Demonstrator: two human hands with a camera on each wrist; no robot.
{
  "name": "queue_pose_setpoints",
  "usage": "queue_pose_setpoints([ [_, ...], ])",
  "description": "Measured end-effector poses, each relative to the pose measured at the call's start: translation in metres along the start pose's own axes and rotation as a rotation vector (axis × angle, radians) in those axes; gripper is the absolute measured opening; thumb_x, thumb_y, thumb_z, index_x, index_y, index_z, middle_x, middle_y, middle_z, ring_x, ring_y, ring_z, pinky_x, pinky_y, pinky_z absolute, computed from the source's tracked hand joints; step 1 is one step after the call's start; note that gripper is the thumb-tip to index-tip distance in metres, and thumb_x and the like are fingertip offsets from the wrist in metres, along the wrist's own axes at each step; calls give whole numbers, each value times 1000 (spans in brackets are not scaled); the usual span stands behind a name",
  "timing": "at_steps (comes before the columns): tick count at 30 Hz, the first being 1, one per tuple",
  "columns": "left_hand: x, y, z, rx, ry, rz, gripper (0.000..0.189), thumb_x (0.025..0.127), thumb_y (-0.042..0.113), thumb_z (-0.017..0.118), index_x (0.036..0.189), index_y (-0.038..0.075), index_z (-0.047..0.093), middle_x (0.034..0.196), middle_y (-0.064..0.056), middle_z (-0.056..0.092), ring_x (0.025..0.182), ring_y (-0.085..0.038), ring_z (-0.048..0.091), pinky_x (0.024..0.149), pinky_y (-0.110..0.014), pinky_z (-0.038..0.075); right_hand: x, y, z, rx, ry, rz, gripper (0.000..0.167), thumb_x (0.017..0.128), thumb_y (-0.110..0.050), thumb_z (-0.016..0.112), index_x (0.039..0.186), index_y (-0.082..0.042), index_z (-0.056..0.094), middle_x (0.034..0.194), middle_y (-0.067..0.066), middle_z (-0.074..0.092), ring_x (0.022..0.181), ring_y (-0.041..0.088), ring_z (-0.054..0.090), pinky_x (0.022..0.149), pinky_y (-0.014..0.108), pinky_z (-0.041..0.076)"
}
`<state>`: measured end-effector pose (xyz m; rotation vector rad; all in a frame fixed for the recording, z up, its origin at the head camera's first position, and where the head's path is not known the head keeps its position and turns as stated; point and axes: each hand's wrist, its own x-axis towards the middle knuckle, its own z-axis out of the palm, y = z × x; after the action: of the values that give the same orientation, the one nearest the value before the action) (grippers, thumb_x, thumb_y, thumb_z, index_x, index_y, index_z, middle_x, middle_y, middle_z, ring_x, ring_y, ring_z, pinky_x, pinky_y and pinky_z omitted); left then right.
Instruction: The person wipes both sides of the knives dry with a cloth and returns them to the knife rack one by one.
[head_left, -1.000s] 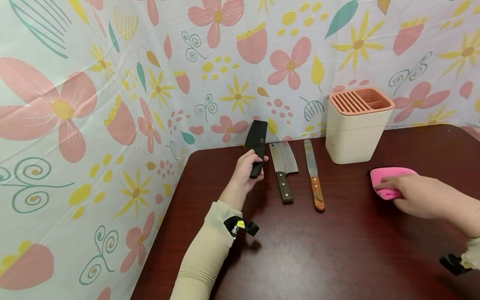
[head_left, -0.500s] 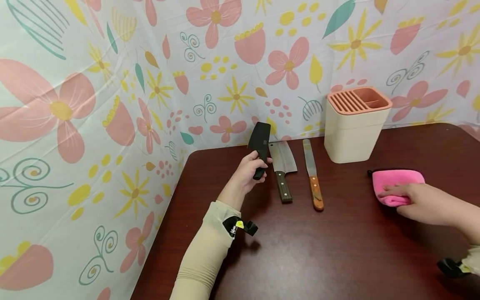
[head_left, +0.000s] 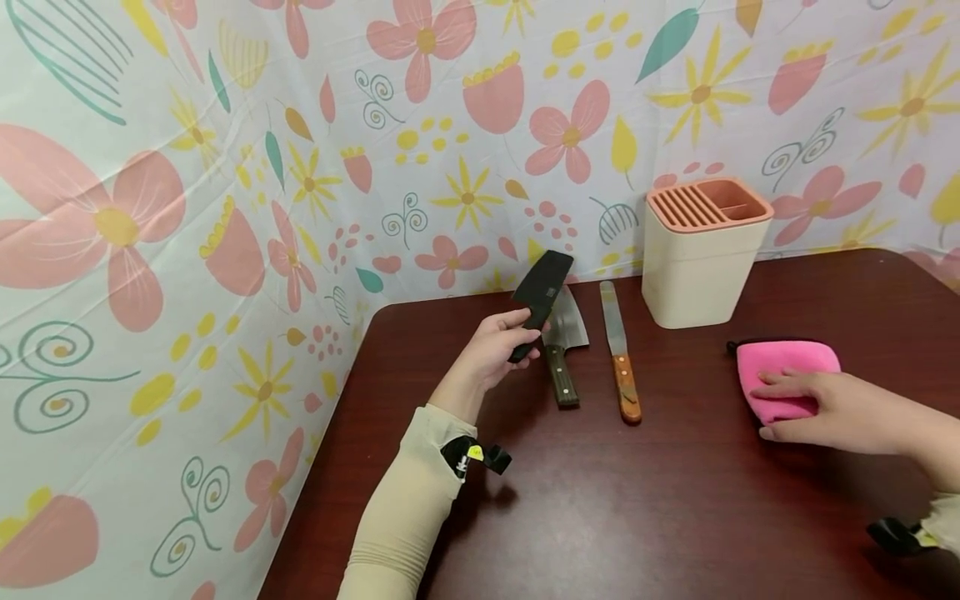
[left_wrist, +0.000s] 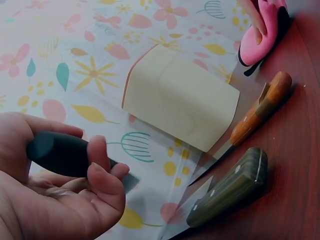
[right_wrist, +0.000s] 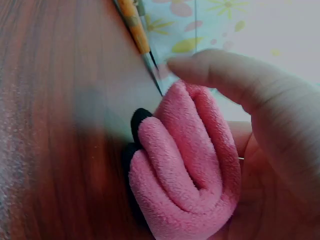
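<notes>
My left hand (head_left: 491, 350) grips the dark handle of a black kitchen knife (head_left: 550, 275), whose broad blade points up and away. In the left wrist view the fingers curl round the knife handle (left_wrist: 60, 155). The black blade overlaps a steel cleaver (head_left: 573, 321) with a dark riveted wood handle, lying on the table. My right hand (head_left: 847, 412) rests with extended fingers on a pink cloth (head_left: 787, 357) with black edging. The right wrist view shows the cloth's thick folds (right_wrist: 185, 165) against the hand, with the thumb standing off them.
Right of the cleaver lies a long, round-ended spatula (head_left: 615, 325) with an orange wood handle. A cream knife holder (head_left: 697, 279) with a slotted orange top stands at the back of the dark red table (head_left: 600, 517). Flower-patterned fabric (head_left: 405, 167) hangs behind and left.
My left hand has tilted the black knife rightward, over the cleaver. My right hand's fingers have loosened from the bunched pink cloth and spread on it, and the cloth lies flatter.
</notes>
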<state>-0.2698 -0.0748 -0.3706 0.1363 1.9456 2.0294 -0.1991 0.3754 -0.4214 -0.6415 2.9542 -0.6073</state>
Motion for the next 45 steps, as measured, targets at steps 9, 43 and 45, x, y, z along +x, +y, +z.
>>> queue_pose_setpoints([
  [9, -3, 9, 4, 209, 79, 82, 46, 99, 9, 66, 144, 8, 59, 123, -18, 72, 64, -10, 68, 60, -23, 51, 8, -1, -22, -50, -32, 51, 66, 88, -53, 78, 134, -7, 68, 115, 17, 74, 87, -1, 56, 67, 21, 47],
  [43, 18, 133, 15, 500, 240, 715, 7, 93, 17, 67, 96, 10, 68, 87, -5, 65, 56, -20, 53, 51, -31, 48, 130, -18, -94, -111, 571, -198, 52, 105, -34, 56, 146, -3, 55, 146, 28, 56, 140, 50, 47, 119, 64, 32],
  [45, 19, 148, 19, 526, 238, 731, 6, 93, 17, 65, 94, 11, 67, 87, -7, 67, 58, -21, 56, 52, -32, 48, 132, -19, -90, -114, 582, -199, 50, 106, -33, 55, 145, -4, 56, 145, 28, 57, 140, 49, 46, 121, 62, 30],
])
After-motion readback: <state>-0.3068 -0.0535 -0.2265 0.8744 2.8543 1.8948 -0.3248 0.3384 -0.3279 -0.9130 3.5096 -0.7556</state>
